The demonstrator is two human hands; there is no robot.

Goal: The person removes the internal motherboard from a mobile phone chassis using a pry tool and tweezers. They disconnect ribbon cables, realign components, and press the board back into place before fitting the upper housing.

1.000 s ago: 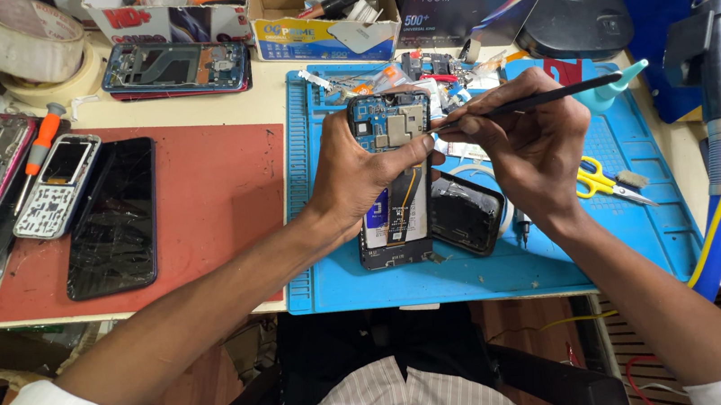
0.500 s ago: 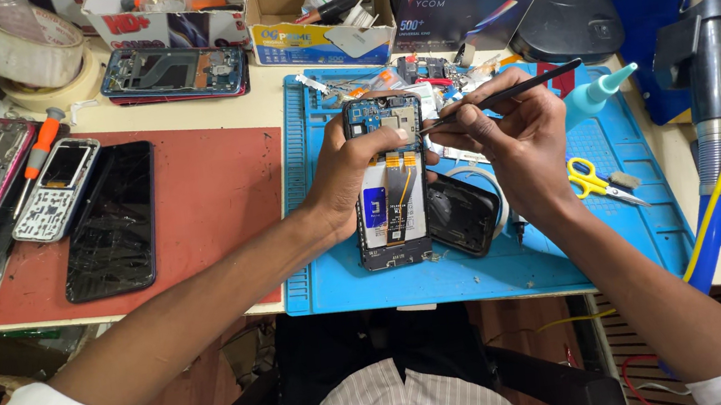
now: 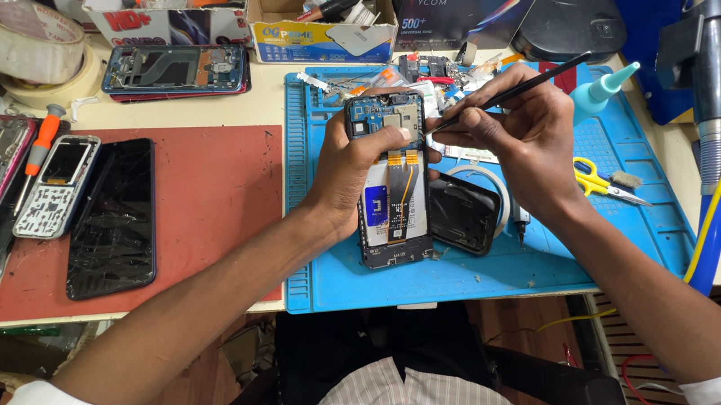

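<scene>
An opened phone (image 3: 393, 191) with its back off lies lengthwise on the blue work mat (image 3: 476, 262), showing a board, flex cables and a dark battery. My left hand (image 3: 355, 167) grips its left edge, thumb on the upper board. My right hand (image 3: 520, 134) holds a thin black tool (image 3: 518, 90) like a pen, its tip touching the phone's upper right side. A black back cover (image 3: 465, 213) lies just right of the phone.
A red mat (image 3: 198, 203) to the left carries a dark cracked screen (image 3: 112, 217) and a small keypad phone (image 3: 57, 185). Yellow-handled scissors (image 3: 598, 182) and a teal bottle (image 3: 601, 91) sit on the right. Cardboard boxes (image 3: 320, 8) line the back; cables and a soldering stand (image 3: 708, 36) crowd the far right.
The phone and both hands sit slightly higher on the mat than a second ago. The tool tip has come down onto the phone's upper right side.
</scene>
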